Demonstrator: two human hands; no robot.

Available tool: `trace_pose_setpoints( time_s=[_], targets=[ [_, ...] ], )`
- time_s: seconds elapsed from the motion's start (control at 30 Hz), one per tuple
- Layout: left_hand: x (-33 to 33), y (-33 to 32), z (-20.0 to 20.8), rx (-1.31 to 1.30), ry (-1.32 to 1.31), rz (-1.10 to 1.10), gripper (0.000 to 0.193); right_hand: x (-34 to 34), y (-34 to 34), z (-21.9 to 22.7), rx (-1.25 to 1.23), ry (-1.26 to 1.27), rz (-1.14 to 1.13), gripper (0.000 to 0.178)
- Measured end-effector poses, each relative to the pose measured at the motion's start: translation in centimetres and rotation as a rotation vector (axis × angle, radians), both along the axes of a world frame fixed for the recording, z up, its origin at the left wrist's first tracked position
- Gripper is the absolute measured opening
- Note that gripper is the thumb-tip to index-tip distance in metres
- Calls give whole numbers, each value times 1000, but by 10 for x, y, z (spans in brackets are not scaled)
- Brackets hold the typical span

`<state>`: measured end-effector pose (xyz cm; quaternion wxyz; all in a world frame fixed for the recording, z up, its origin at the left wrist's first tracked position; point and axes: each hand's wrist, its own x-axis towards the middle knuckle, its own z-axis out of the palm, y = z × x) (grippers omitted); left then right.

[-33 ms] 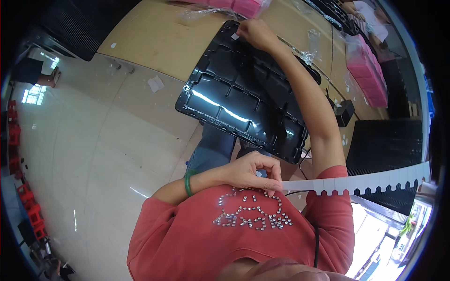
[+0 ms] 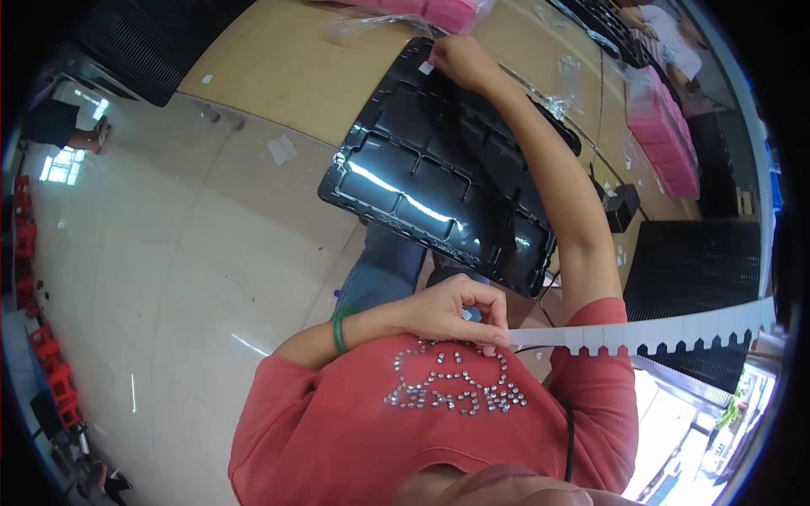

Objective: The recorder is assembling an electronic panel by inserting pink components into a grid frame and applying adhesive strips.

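Close to my red shirt, my left hand [image 2: 462, 310], with a green bangle on its wrist, pinches the end of a long white strip [image 2: 599, 337]. The strip has a notched lower edge and stretches off to the right. My right arm reaches far forward over a black molded plastic tray [image 2: 405, 177] with shallow compartments. At the tray's far corner, the fingers of my right hand [image 2: 462, 61] are closed on a small white label [image 2: 426, 68]. Whether the label is stuck to the tray there, I cannot tell.
The tray rests partly on a tan tabletop [image 2: 278, 76] and juts out over my legs. Pink stacks [image 2: 662, 135] stand at the right, with crumpled clear plastic [image 2: 567, 84] nearby. A small black box [image 2: 623, 207] sits beside the tray. Another person [image 2: 666, 34] is at the far right.
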<state>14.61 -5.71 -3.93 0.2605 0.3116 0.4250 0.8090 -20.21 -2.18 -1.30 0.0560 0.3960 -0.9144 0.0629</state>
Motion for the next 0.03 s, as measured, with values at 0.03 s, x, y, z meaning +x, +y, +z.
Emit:
trace_pose_setpoints(
  time_s=[0.03],
  targets=[
    [3, -2, -1, -15, 20, -3, 7, -3, -7, -7, 28, -12, -9, 23]
  ],
)
